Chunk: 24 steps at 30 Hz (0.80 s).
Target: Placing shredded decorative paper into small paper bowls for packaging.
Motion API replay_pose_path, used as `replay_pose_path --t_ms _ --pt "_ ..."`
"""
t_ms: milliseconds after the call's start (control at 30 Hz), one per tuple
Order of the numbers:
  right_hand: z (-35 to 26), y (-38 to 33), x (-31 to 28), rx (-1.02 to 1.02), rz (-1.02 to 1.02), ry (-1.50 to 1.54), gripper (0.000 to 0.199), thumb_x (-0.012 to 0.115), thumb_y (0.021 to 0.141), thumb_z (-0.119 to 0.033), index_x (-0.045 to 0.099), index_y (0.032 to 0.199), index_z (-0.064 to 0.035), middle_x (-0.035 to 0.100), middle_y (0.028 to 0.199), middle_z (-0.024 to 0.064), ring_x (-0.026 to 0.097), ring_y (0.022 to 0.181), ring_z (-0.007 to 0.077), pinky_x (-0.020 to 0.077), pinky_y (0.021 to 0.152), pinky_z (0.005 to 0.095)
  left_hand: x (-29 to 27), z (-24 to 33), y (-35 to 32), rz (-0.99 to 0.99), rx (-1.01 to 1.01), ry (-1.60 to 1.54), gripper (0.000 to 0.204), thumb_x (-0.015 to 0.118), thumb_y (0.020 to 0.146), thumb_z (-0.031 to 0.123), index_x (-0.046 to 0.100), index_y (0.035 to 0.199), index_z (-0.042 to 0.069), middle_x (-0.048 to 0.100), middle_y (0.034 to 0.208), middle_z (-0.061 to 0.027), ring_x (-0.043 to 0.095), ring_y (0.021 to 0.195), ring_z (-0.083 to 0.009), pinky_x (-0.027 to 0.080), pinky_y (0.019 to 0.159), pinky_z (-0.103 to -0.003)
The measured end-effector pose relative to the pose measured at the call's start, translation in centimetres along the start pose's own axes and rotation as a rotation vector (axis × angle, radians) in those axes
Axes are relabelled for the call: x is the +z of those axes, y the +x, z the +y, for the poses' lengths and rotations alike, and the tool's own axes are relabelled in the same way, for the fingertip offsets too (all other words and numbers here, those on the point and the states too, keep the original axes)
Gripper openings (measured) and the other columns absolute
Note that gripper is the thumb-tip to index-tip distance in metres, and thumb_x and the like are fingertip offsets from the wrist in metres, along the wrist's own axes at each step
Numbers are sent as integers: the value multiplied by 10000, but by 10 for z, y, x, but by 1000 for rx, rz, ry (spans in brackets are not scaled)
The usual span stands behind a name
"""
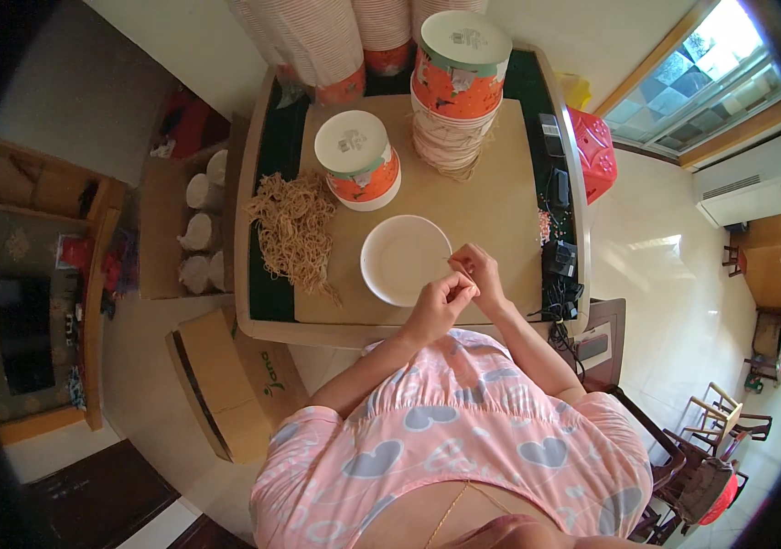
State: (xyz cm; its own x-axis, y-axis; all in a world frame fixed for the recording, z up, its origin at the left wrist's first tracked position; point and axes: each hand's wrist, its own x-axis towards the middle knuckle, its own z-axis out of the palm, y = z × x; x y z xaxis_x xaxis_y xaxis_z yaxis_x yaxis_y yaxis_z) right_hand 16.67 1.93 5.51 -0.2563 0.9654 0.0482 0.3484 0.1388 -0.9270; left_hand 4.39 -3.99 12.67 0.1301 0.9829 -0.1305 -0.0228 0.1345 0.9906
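Inside, the white tub (401,260); straw-tan cord (291,233); patterned orange buckets (366,188) wearing green; grey hearts dotting that pink dress (477,446)!

Beyond the right grip (484,272), bare board (511,206) opens between white bowl (401,258) and black adapters (559,259); the tan strand heap (291,229) blocks the left, the tall tub stack (459,90) the back.

Daylight from the window (715,69), glare on the floor (642,284), fisheye curvature toward black edges
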Motion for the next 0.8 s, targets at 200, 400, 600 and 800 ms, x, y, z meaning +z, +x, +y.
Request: replay_pose_path --t_ms 200,400,600,800 --pt "-11 48 -9 -87 -31 -312 138 562 762 -48 526 892 -76 595 735 134 599 662 321 481 570 398 -30 30 5 107 -71 -192 152 493 913 146 619 919 62 421 559 75 342 447 -3 254 389 -165" --pt "-14 121 -17 -360 -126 -425 100 538 745 -48 555 836 -86 594 773 133 572 768 321 468 655 418 -68 14 12 149 -182 -470 130 486 920 156 559 958 56 390 566 47 271 415 -26 218 366 -177" --pt "-34 118 -6 -579 -34 -479 150 537 743 -13 585 877 -63 589 792 119 559 817 321 456 664 415 -68 -13 13 281 -247 -798 138 499 918 187 550 941 61 400 587 39 300 437 -35 227 377 -185" --pt "-61 -6 8 100 -613 123 190 555 826 -34 549 1013 -3 580 748 49 561 690 78 462 612 255 -60 -20 15 403 -161 -912 135 489 920 191 539 928 66 410 598 34 349 481 -50 272 412 -205"
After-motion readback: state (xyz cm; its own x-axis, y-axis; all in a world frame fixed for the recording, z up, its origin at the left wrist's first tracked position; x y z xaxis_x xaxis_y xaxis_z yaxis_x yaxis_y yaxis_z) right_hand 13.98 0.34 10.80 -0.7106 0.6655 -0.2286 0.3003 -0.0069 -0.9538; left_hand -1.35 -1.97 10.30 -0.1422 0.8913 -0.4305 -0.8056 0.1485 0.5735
